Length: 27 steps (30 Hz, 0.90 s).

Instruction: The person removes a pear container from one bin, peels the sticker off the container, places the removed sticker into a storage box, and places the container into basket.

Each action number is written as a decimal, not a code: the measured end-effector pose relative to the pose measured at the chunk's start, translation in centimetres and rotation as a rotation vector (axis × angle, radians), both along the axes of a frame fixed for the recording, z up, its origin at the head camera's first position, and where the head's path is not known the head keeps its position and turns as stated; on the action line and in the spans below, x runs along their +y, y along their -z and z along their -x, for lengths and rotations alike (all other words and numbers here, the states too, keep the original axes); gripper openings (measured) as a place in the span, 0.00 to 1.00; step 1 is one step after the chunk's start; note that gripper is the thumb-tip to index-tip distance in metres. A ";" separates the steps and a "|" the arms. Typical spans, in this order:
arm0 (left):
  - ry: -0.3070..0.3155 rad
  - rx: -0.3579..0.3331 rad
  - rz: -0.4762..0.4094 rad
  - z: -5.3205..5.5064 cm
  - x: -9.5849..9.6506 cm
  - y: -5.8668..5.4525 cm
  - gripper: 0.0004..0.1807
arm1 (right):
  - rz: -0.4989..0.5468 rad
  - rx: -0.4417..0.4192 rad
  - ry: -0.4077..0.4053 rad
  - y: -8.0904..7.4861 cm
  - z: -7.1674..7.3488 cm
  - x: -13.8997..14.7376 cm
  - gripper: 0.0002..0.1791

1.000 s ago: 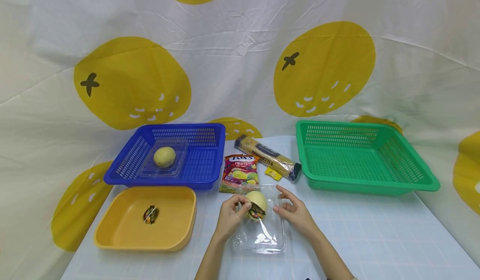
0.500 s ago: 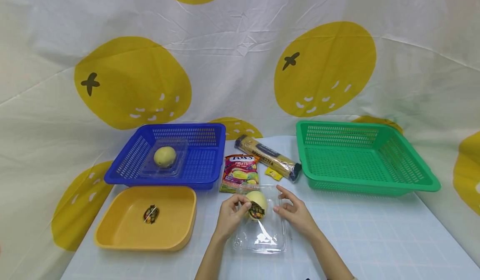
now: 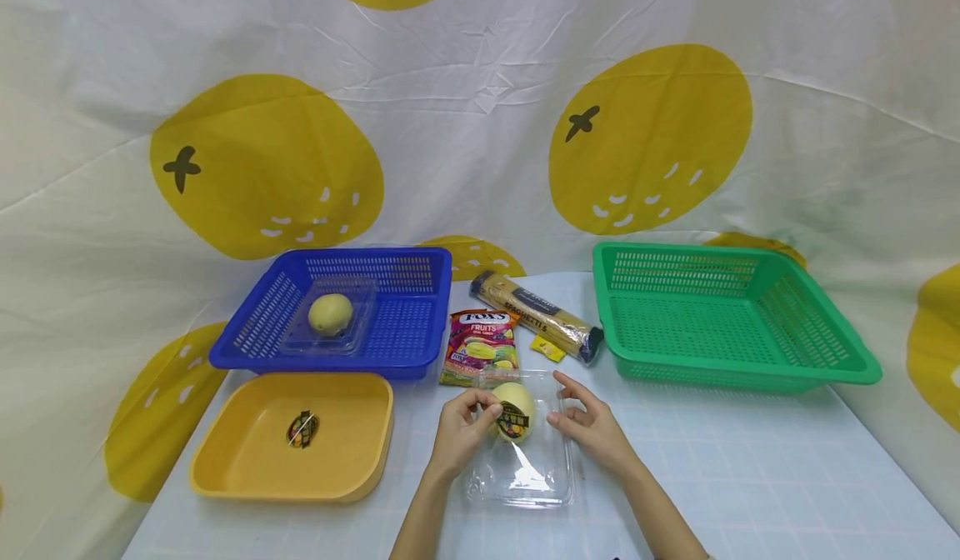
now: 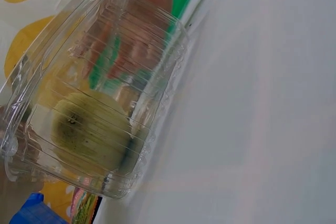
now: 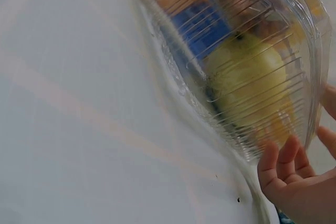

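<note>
A clear plastic clamshell box (image 3: pixel 522 481) stands on the table in front of me, with a pale yellow-green melon (image 3: pixel 517 393) inside it. My left hand (image 3: pixel 462 431) pinches the edge of a dark oval label (image 3: pixel 513 421) between thumb and index finger, over the box lid. Whether the label touches the lid I cannot tell. At the box's right side, my right hand (image 3: pixel 592 427) has its index finger extended and its thumb near the rim. In the right wrist view, the fingertips (image 5: pixel 269 153) are by the box wall. Through the ribbed plastic, the left wrist view shows the melon (image 4: pixel 92 129).
A yellow tray (image 3: pixel 225 460) at left holds a similar label (image 3: pixel 302 429). Behind it, a blue basket (image 3: pixel 405 322) contains another boxed melon (image 3: pixel 330 314). A candy bag (image 3: pixel 480 343), a spaghetti packet (image 3: pixel 536 314) and a small yellow packet (image 3: pixel 547 347) lie behind the box. A green basket (image 3: pixel 735 327) stands right.
The label in my left hand was bent and now lies flatter, its printed face showing more. Both hands and the box have stayed in nearly the same place.
</note>
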<state>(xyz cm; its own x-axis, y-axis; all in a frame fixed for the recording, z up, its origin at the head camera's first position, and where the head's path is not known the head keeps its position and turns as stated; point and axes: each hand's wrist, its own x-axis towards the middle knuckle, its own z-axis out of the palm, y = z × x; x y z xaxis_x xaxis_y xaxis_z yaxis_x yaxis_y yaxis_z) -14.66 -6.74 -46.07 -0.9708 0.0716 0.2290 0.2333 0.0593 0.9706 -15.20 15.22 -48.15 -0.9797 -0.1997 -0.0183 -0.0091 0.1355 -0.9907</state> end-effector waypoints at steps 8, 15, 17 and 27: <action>0.008 0.041 0.000 0.0 -0.1 0.2 0.03 | 0.003 0.010 -0.003 0.0 0.0 0.1 0.38; -0.009 -0.027 0.018 0.1 -0.1 0.1 0.04 | 0.019 0.005 -0.006 -0.1 -0.1 0.0 0.38; -0.009 -0.036 0.019 0.1 -0.1 0.0 0.04 | 0.018 0.003 -0.003 0.0 -0.1 0.0 0.38; 0.038 -0.025 -0.193 0.5 -0.9 0.4 0.08 | 0.022 0.018 -0.014 -0.2 -0.2 0.0 0.38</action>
